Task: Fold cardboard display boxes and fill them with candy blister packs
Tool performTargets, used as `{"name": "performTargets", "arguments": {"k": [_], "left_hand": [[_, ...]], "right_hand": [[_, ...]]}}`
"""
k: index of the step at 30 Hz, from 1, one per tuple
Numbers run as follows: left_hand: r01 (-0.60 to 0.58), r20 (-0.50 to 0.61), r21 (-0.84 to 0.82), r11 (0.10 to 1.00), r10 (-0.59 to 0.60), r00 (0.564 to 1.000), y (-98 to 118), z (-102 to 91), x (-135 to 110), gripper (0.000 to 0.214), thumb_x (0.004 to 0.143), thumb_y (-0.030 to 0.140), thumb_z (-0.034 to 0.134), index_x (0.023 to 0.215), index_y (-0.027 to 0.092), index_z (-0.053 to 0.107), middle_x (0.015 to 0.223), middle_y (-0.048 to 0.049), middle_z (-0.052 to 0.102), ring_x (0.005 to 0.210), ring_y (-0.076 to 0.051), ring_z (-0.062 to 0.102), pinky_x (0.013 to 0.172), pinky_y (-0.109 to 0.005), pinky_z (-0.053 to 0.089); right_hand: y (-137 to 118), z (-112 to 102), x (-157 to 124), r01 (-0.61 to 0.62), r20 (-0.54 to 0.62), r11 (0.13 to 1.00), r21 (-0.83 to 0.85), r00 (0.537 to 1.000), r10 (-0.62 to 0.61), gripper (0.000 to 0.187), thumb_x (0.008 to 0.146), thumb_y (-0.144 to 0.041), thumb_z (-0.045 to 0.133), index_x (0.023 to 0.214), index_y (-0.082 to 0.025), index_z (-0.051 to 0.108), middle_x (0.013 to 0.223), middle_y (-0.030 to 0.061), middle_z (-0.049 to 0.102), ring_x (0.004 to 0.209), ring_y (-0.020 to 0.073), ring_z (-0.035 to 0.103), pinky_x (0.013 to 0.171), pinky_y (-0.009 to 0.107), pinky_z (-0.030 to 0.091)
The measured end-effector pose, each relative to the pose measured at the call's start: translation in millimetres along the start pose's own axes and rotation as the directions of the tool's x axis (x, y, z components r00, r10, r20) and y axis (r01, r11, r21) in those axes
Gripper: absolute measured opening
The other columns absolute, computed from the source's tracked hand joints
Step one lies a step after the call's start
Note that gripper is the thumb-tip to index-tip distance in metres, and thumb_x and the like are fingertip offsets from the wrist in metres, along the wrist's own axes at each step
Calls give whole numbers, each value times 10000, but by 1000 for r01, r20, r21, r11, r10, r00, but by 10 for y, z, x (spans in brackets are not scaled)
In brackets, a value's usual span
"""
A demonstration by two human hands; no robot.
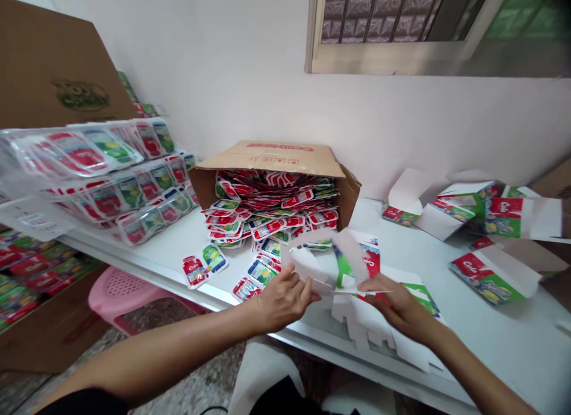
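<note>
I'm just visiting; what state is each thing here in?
White-lined cardboard carton: partly folded, held by both hands.
Left bare hand: fingers closed on the carton.
Right bare hand: fingers closed on the carton.
Brown cardboard shipping box: on its side, open end facing the camera.
Flat red, green and blue packets: heaped, spilling from the box.
Small red-and-green printed cardboard cartons: open, white flaps spread.
Pink plastic stool: upright.

We count one left hand point(285, 299), one right hand point(397, 304), one held box point(350, 254), one pink stool point(127, 290), one window point(401, 49), at least four open boxes point(486, 279) and uncountable packets point(272, 226).
</note>
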State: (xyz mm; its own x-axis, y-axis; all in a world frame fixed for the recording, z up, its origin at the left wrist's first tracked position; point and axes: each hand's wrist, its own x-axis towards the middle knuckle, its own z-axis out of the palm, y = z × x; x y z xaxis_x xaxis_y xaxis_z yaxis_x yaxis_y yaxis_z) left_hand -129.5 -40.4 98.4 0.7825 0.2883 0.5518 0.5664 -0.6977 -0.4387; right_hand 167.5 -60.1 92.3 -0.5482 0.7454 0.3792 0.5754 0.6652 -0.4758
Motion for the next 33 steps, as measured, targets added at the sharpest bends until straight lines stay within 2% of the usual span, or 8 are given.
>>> {"name": "performTargets", "arguments": {"k": [4, 9, 14, 21, 25, 28, 30, 33], "left_hand": [[230, 245, -75, 970, -206, 947, 234, 179, -175, 367, 921, 405, 458, 764, 116, 623, 521, -46, 613, 528, -192, 586, 907, -476, 416], [514, 256, -110, 851, -475, 842, 361, 190, -200, 667, 854, 441, 560, 1360, 54, 362, 970, -169, 687, 794, -256, 657, 796, -430, 477], [355, 158, -81, 931, -340, 927, 485, 153, -203, 446, 905, 251, 497, 1342, 209, 419, 1438, -181, 391, 1260, -305, 461, 972, -486, 391], [202, 318, -50, 978, -176, 932, 743, 324, -197, 500, 943, 362, 410, 1290, 4, 450, 1320, -241, 514, 1256, -319, 473, 1098, -513, 245], [223, 379, -26, 975, -197, 904, 803, 410, -206, 496, 963, 346, 361, 1297, -11, 444, 1294, -233, 542, 1221, -316, 511, 1063, -508, 302], [224, 400, -24, 974, -196, 895, 800, 417, -208, 477, 970, 320, 344, 1304, -5, 442, 1302, -223, 539, 1224, -316, 508, 1056, -520, 303], [207, 397, -28, 978, -179, 900, 796, 413, -204, 460, 968, 298, 350, 1314, 7, 434, 1317, -213, 528, 1226, -320, 505, 1058, -532, 288], [180, 375, -43, 983, -151, 915, 798, 420, -195, 444, 959, 278, 369, 1323, 30, 431, 1346, -200, 505, 1238, -320, 491, 1068, -536, 256]], "right_hand": [[-52, 520, -96, -386, 24, 921, -49, 921, 388, 311, 960, -410, 320, 985, -189, 537, 836, 78, 680, 782, 215, 659, 660, 320, 502], [-130, 647, 39, -584, -35, 783, -214, 806, 591, 399, 967, -413, 237, 1192, -146, 429, 871, 100, 703, 762, 265, 680, 630, 339, 464], [-162, 668, 123, -640, -119, 710, -296, 762, 637, 432, 960, -432, 285, 1244, -134, 417, 916, 102, 719, 740, 282, 695, 587, 340, 470], [-220, 816, 112, -541, -206, 747, -386, 840, 502, 488, 961, -424, 289, 1357, -186, 445, 1230, 136, 618, 870, 280, 688, 675, 372, 530], [-153, 794, -21, -437, -350, 882, -176, 865, 358, 395, 933, -389, 400, 1213, -185, 589, 1329, 117, 543, 1166, 275, 552, 974, 413, 443], [87, 601, -20, -560, -463, 809, 177, 678, 571, 423, 907, -468, 423, 1176, -186, 588, 1202, 131, 621, 1097, 263, 588, 948, 424, 466], [291, 471, 97, -631, -341, 641, 437, 544, 767, 509, 890, -536, 410, 1245, -190, 526, 1164, 134, 637, 1009, 255, 631, 827, 405, 530], [499, 432, 376, -661, 5, 535, 526, 631, 775, 575, 869, -561, 423, 1319, -204, 462, 1219, 114, 616, 1045, 235, 623, 785, 364, 539]]}}
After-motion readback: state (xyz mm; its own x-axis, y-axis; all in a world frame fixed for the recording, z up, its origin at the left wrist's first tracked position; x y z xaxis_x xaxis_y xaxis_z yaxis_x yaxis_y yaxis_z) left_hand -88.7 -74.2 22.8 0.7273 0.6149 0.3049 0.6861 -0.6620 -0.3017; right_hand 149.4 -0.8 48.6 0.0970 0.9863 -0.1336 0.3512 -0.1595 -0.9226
